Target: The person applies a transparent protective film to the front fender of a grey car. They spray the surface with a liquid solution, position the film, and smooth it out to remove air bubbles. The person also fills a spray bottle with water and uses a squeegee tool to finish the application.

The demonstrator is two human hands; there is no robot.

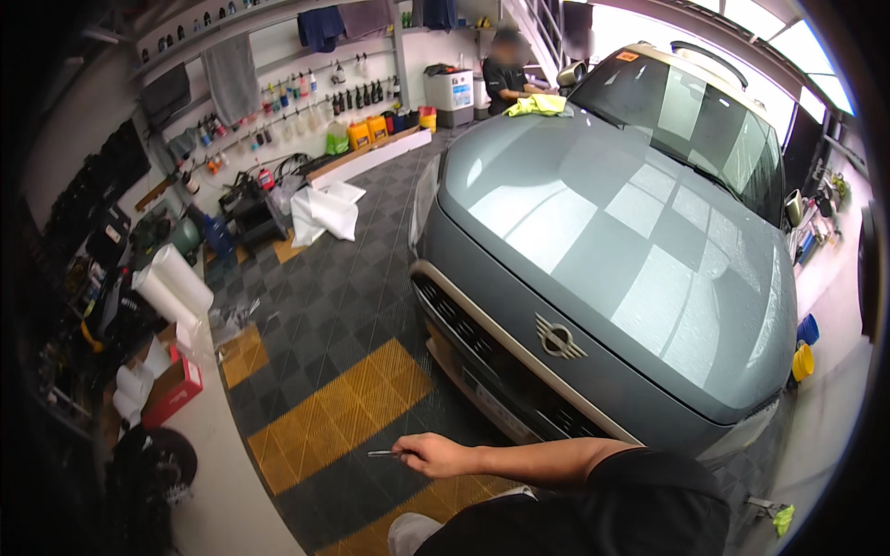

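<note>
My right hand (431, 455) reaches leftward from a black sleeve, low in the head view. Its fingers are closed around a slim silver tool (381, 453), whose thin end sticks out to the left; its exact kind is too small to make out. The hand is above the tiled floor, apart from the car. Just beyond my arm stands a grey-blue car (575, 232), its front toward me. Water drops and lighter reflected squares show on its hood. A yellow-green cloth (538, 105) lies at the hood's far left corner. My left hand is out of view.
A person in black (506, 79) stands beyond the car's far left side. White film rolls (173, 283) and a red box (173, 387) are at left. Crumpled white sheeting (324, 211) lies farther back. Bottles (301, 86) line the wall; yellow and blue buckets (803, 361) stand at right.
</note>
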